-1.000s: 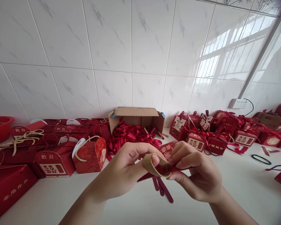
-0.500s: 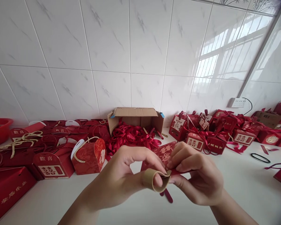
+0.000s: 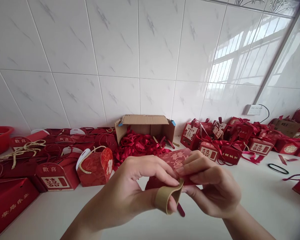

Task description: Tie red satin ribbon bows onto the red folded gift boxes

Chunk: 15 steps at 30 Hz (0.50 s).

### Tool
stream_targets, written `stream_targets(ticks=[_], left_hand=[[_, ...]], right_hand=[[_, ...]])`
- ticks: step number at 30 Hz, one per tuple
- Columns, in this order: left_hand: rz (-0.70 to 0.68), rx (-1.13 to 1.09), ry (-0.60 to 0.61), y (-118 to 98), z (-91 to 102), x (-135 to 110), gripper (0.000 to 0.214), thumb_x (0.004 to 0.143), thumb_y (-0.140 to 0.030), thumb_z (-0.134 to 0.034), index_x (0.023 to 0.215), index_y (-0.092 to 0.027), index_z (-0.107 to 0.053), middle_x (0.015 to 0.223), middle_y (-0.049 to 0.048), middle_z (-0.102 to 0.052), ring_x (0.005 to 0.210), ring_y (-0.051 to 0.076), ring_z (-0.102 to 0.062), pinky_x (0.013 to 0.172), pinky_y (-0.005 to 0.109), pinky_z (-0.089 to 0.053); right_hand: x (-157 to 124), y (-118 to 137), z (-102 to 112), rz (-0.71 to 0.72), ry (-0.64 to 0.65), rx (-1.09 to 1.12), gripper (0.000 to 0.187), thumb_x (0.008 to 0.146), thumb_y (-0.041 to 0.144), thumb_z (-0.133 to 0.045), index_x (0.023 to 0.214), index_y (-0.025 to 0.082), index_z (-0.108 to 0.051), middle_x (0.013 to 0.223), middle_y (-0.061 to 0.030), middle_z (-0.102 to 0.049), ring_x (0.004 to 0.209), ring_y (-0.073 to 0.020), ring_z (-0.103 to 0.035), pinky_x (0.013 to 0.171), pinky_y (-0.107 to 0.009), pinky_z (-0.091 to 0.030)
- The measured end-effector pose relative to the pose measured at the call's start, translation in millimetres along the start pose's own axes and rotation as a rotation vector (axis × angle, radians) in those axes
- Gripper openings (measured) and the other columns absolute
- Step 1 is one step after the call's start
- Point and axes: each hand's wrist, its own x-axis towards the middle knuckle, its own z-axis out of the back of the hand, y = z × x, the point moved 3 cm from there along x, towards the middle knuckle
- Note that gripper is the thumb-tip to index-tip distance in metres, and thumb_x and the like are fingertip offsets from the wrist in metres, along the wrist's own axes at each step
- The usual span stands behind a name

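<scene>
Both hands meet over a red gift box (image 3: 173, 159) with pale gold characters on its face. A tan strap (image 3: 162, 199), leather-like, is bent into a loop at the near side of the box. My left hand (image 3: 137, 186) is closed on the strap, its thumb lying inside the loop. My right hand (image 3: 210, 183) pinches the red box beside the strap's end; its fingertips partly hide that spot. Beneath the hands hangs the rounded end of a dark red strip (image 3: 181, 210). Much of the box is covered by the fingers.
Behind the hands, a cardboard box (image 3: 145, 119) lies on its side, spilling red ribbons (image 3: 140, 145). Red gift boxes (image 3: 56, 173) crowd the left, and more boxes (image 3: 207, 151) with ribbons stand right. A black loop (image 3: 278, 168) lies on the white table (image 3: 130, 216).
The red box has tilted and shifted slightly, showing more of its face. The tan strap's loop has turned and moved a little right and down. Both hands stay closed.
</scene>
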Motion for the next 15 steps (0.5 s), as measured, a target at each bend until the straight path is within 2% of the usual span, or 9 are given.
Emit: stream_targets(ticks=[4, 10, 15], left_hand=[[-0.035, 0.072, -0.013, -3.6, -2.0, 2.7, 0.018, 0.068, -0.021, -0.078, 0.084, -0.021, -0.070, 0.097, 0.0066, -0.070, 0.085, 0.019, -0.066, 0.073, 0.029, -0.053], [0.024, 0.093, -0.047, 1.3, -7.5, -0.3, 0.026, 0.076, -0.018, -0.071, 0.096, -0.024, -0.056, 0.100, 0.0038, -0.066, 0.086, 0.016, -0.064, 0.077, 0.030, -0.052], [-0.108, 0.096, -0.058, 3.4, -7.2, -2.4, 0.030, 0.082, -0.014, -0.060, 0.106, -0.029, -0.049, 0.099, 0.0017, -0.061, 0.090, 0.016, -0.061, 0.080, 0.030, -0.051]], right_hand=[[-1.8, -0.8, 0.6, -0.008, -0.014, -0.011, 0.020, 0.076, 0.005, -0.065, 0.084, 0.020, -0.054, 0.073, -0.0040, -0.064, 0.062, -0.0168, -0.060, 0.056, -0.034, -0.049], [-3.1, -3.0, 2.8, -0.063, -0.033, -0.001, 0.023, 0.075, 0.005, -0.064, 0.085, 0.021, -0.053, 0.070, -0.0021, -0.060, 0.062, -0.0169, -0.058, 0.056, -0.035, -0.050], [-6.2, -5.4, 4.5, -0.114, -0.084, 0.073, 0.025, 0.073, 0.001, -0.065, 0.086, 0.019, -0.053, 0.075, -0.0038, -0.061, 0.066, -0.0180, -0.059, 0.060, -0.037, -0.051]])
